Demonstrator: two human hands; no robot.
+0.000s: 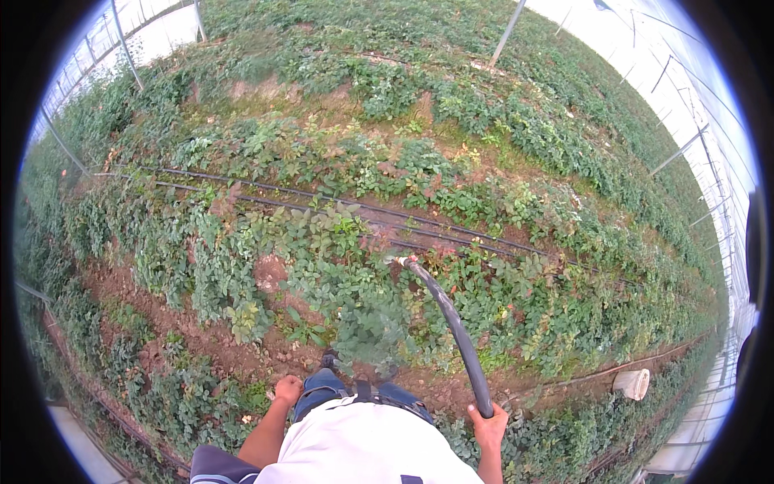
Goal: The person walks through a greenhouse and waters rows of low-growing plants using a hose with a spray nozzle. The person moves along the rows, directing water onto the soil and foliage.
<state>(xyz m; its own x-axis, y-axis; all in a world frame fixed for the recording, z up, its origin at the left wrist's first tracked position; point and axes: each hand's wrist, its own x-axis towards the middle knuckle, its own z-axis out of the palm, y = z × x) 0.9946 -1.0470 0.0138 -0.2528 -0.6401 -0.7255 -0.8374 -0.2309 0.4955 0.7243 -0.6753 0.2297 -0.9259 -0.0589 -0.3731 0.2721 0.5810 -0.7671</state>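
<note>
My right hand (488, 425) is closed around a black spray wand or stiff hose (456, 336) near its lower end. It curves up and forward over the leafy plants, and its pale nozzle (400, 261) has a faint whitish spray at the tip. Below and beyond the nozzle grow low green bushes (338, 272), some with reddish leaves. My left hand (289, 389) hangs beside my left thigh with its fingers curled, and no object shows in it.
Black drip pipes (411, 225) run along the bed beyond the nozzle. Bare soil (224, 345) forms a path at my feet. A whitish bucket (632, 385) lies tilted at the right, near a thin hose (595, 374). Metal posts (507, 33) stand among the rows.
</note>
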